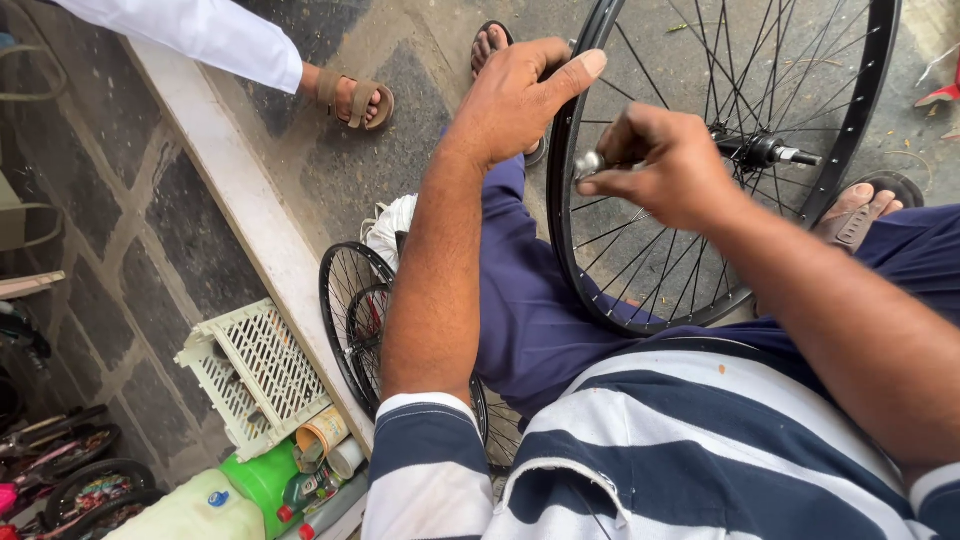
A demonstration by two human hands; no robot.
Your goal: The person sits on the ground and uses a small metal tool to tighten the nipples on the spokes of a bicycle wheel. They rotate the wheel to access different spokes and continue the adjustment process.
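the left hand [515, 100] grips the top left of the rim of a big black bicycle wheel with thin silver spokes [580, 265]. its fingers curl over the rim and the thumb sticks out along it. the right hand [665, 165] is closed tight on a small shiny silver metal tool [588, 163], pinched between thumb and fingers. the tip of the tool sits just inside the rim, near the spokes. the wheel stands upright between the person's knees and leans on the dark blue trousers [525, 300]. its black hub with a silver axle end [770, 152] shows just past the right hand.

the right arm crosses in front of the lower right part of the wheel and hides it. the person's blue and white striped shirt [660, 440] fills the bottom of the view and hides the wheel's bottom edge.

two smaller black wheels [355, 310] stand behind the left arm, which covers part of them. a crumpled white cloth [390, 225] lies near them. to the left runs a pale stone kerb [230, 190]. by it a cream plastic crate with small holes [250, 370] lies tipped on its side. below the crate are a green plastic bottle [262, 480] and some small tubes and cans [325, 460].

the person's foot in a brown sandal [855, 212] shows past the wheel on the right. another person's foot in a brown sandal [355, 98], under a white trouser leg [200, 35], stands on the grey ground at the top.
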